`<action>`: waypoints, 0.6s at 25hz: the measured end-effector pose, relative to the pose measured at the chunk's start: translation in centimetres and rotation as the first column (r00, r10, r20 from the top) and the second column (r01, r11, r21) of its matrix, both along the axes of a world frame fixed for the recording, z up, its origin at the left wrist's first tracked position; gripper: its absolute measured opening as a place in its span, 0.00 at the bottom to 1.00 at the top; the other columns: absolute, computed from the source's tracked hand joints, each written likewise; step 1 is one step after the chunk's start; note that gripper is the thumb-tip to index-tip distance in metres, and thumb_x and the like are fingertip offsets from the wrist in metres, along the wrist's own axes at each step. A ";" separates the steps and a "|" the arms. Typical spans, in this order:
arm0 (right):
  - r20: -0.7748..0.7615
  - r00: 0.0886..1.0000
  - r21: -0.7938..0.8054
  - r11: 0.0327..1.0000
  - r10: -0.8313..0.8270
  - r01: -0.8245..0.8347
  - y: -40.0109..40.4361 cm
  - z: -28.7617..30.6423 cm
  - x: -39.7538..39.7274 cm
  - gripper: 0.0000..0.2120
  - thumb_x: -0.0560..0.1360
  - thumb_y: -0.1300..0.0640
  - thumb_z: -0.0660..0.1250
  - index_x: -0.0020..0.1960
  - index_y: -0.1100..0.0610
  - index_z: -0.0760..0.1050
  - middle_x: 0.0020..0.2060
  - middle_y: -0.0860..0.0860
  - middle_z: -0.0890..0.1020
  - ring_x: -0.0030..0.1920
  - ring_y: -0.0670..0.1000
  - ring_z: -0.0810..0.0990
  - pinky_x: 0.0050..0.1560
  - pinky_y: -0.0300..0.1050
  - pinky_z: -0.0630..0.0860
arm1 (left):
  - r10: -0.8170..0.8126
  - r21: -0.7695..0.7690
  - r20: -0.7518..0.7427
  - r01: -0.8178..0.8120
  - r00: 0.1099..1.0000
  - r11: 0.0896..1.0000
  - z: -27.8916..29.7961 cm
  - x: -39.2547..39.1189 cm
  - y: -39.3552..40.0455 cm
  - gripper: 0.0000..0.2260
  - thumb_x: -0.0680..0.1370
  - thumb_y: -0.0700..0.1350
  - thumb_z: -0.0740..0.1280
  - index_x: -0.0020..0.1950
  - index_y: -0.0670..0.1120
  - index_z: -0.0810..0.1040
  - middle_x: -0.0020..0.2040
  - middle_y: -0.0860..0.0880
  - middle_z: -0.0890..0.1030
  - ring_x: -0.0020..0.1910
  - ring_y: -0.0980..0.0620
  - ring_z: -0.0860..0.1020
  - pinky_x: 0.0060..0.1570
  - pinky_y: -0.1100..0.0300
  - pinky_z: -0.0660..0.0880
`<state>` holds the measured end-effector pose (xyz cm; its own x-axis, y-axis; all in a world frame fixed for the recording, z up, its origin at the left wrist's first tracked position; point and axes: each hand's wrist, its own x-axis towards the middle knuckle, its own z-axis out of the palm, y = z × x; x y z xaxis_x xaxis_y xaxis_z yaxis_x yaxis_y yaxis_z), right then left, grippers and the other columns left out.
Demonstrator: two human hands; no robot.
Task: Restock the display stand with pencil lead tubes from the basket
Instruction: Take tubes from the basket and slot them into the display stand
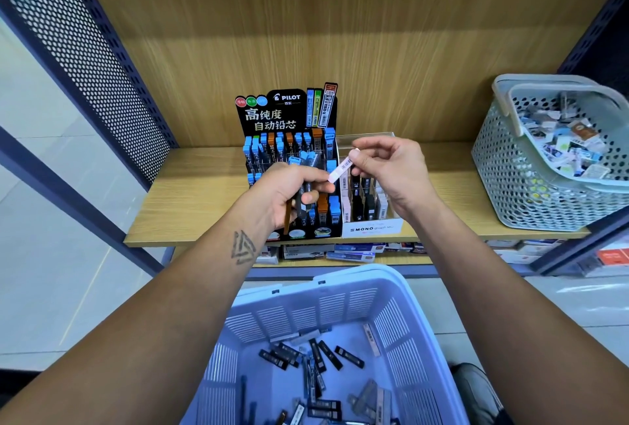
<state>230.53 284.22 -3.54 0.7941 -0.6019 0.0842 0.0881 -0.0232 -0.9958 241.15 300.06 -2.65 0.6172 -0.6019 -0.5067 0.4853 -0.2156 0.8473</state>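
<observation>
The right hand (391,172) pinches a white lead tube (342,168) between thumb and fingertips near the tube's upper end; the tube carries a barcode label and slants down to the left, its lower end touching the fingers of the left hand (289,193). The left hand is curled around a small bundle of dark lead tubes (304,183), one with a blue cap showing above the fingers and an orange one poking out below the palm.

Both hands hover in front of the black Pilot display stand (289,111) on the wooden shelf (190,200). Its stepped rows hold upright tubes with blue and orange caps; several slots near the middle are hidden by the left hand. Touching the stand's right side sits a white Mono display box (371,229) with a clear back panel, holding white and black tubes upright in compartments. The pinched white tube is above this box's far left corner.

Close to the camera, below the forearms, a blue-white plastic basket (391,295) holds scattered loose tubes (326,356), mostly black, some grey, lying flat on its floor. At the far right of the shelf stands a pale green perforated basket (503,179) heaped with small packaged items. A lower shelf shows more stacked boxes (354,251).
</observation>
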 end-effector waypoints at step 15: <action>-0.292 0.956 -0.262 0.963 -0.027 -0.053 -3.6 6.1 3.9 0.06 0.76 0.70 0.70 0.46 0.60 0.78 0.38 0.58 0.84 0.35 0.51 0.85 0.42 0.44 0.84 | 0.069 0.051 0.169 -0.078 0.983 0.996 4.3 1.4 -3.1 0.07 0.76 0.34 0.71 0.53 0.33 0.80 0.36 0.41 0.82 0.22 0.54 0.70 0.19 0.67 0.63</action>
